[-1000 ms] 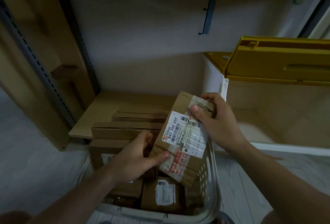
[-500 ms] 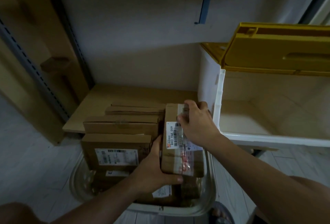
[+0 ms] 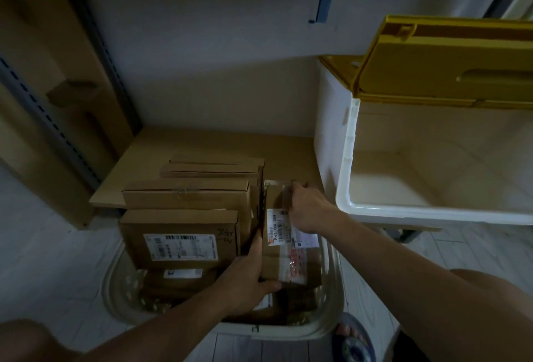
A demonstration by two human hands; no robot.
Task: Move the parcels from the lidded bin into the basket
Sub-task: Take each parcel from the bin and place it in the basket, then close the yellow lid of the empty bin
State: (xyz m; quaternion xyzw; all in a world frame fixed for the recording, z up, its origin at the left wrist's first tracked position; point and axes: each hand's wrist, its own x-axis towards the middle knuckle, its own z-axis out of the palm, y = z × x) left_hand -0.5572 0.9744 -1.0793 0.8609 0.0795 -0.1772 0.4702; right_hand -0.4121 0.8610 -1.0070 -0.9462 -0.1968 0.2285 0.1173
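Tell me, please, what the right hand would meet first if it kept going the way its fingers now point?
The right hand grips the labelled parcel at its far end, fingers pointing left. Going on, it would probably meet the upright parcels beside it first, though depth is unclear.
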